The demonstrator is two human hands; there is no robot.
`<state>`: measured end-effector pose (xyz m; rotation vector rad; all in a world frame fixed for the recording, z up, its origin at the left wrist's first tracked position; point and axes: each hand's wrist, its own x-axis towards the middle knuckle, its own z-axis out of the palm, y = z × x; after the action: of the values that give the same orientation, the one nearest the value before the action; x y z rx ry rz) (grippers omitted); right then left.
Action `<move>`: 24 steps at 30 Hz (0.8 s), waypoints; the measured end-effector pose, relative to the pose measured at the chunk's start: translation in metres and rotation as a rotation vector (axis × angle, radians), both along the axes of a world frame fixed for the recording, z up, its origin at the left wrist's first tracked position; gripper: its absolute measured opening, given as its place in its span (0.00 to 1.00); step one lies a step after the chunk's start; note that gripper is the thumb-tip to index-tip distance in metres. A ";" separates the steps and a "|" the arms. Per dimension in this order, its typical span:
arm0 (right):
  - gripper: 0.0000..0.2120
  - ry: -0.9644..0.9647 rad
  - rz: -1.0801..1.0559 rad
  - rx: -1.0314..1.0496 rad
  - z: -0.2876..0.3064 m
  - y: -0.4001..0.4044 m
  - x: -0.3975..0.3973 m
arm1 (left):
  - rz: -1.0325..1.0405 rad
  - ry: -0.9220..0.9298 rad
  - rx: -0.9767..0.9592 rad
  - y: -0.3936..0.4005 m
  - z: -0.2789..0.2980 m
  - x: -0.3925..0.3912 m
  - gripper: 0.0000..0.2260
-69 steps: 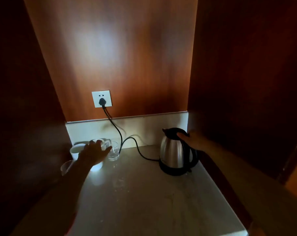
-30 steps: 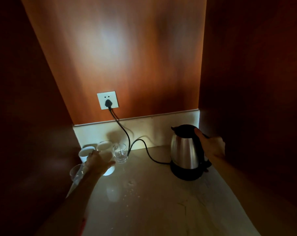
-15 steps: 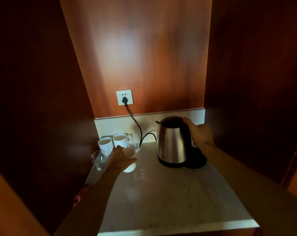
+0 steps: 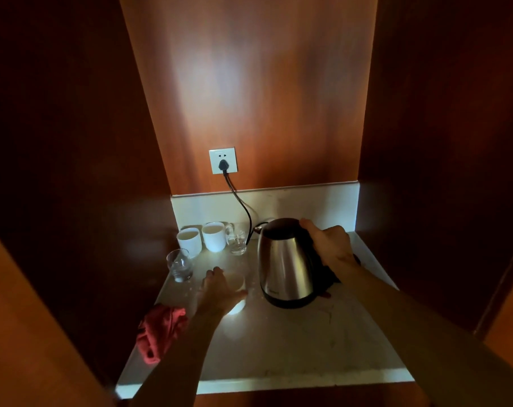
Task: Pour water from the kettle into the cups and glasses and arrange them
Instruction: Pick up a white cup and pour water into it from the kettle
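Your right hand [image 4: 331, 245] is wrapped round the handle of the steel kettle [image 4: 284, 259], thumb on the black lid; kettle stands upright on the marble surface [image 4: 293, 342], off its base, spout facing away from that hand. Your left hand [image 4: 220, 292] grips a white cup [image 4: 237, 284] from its near side, fingers curled round the wall, cup sitting on the surface just left of the kettle. Beyond the left hand, by the back wall: two white mugs [image 4: 201, 239] side by side, a clear glass [image 4: 236, 242] to their right. A second glass [image 4: 179, 264] sits up-left of the left hand, apart from it. Red cloth [image 4: 159, 330] lies under your left forearm at the surface edge. Black cord [image 4: 240, 204] runs from the wall socket [image 4: 222, 160] down behind the kettle
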<state>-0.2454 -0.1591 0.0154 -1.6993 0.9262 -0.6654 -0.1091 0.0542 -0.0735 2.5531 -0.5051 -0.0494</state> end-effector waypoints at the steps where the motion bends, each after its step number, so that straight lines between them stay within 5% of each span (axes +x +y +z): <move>1: 0.37 0.003 0.002 0.005 -0.002 0.000 0.001 | 0.013 -0.016 -0.004 -0.001 -0.001 0.000 0.43; 10: 0.34 0.018 0.020 -0.008 -0.007 0.006 0.001 | -0.353 -0.004 0.248 0.017 -0.010 0.038 0.55; 24: 0.27 0.172 0.203 -0.072 0.017 0.007 -0.010 | -0.242 -0.014 -0.282 0.024 -0.035 0.031 0.34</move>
<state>-0.2557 -0.1521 0.0323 -1.9077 0.8421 -0.4267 -0.0781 0.0781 -0.1088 2.2092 -0.7675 -0.0432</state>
